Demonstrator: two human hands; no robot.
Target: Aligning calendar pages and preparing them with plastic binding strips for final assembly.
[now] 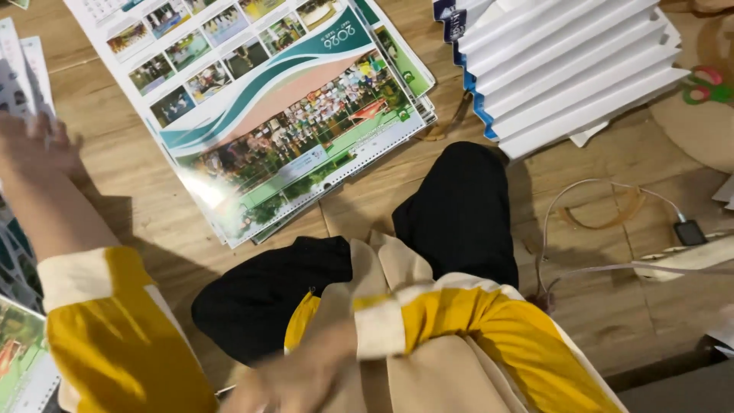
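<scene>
both hands (pixel 34 145) blurred, grips unclear

Yellow sleeves (pixel 122 336) w/ cream cuffs, black trousers (pixel 459 214), beige top

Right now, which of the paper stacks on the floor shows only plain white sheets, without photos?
The fanned stack of white sheets at the upper right. Its overlapping sheets are plain white with blue edges at the left, while the stack of calendar pages at top centre shows colour photos.

Right hand (pixel 294 382) blurred and cut off below; left hand (pixel 34 149) blurred.
</scene>
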